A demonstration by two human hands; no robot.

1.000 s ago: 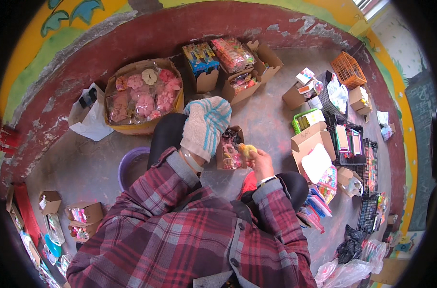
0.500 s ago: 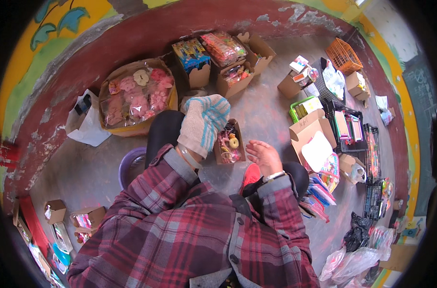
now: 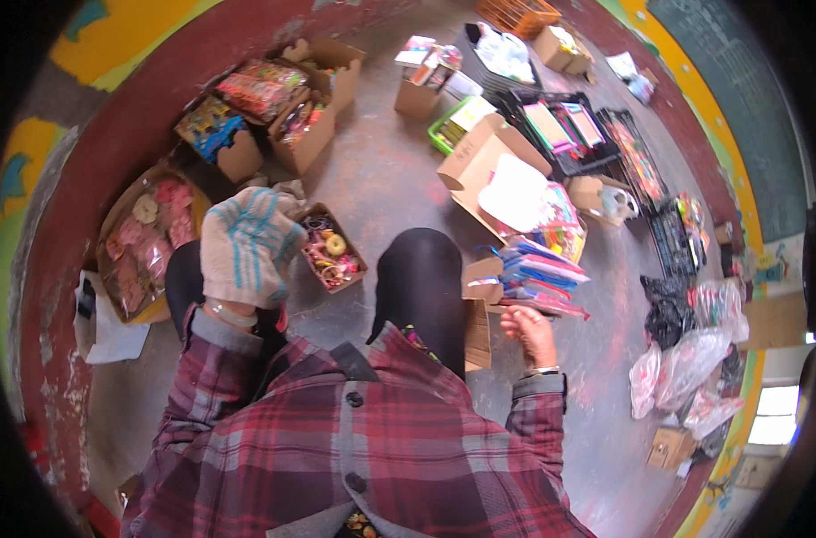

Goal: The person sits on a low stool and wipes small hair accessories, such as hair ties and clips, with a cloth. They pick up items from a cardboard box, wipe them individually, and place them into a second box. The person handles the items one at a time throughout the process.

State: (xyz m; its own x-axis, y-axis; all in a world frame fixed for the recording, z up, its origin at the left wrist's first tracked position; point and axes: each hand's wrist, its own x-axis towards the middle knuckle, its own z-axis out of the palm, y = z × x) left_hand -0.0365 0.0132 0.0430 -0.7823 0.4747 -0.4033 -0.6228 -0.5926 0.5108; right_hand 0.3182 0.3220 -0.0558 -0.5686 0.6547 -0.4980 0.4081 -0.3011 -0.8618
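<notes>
A beige cloth with turquoise stripes (image 3: 247, 242) covers my left hand (image 3: 232, 309) like a mitt and hides its fingers. The covered hand is raised in front of my left knee. Just right of it, a small open cardboard box (image 3: 347, 280) on the floor holds loose trinkets and a yellow ring-shaped piece (image 3: 335, 244). My right hand (image 3: 531, 334), bare, is out beyond my right knee, its fingers curled. It is at the near edge of a stack of blue, white and pink flat plastic packets (image 3: 538, 269). Whether it grips anything there is too small to tell.
At far left stands a large box of pink items (image 3: 130, 309). Cardboard boxes with packaged goods (image 3: 238, 157) line the wall. An open carton (image 3: 466, 184), a green basket (image 3: 442, 136) and black crates (image 3: 560, 166) are ahead right. Plastic bags (image 3: 690, 368) lie at right.
My view has swung to the right. My right hand has gone from open beside the small box to the packets at my right, its fingers curling. The cloth stays on my left hand.
</notes>
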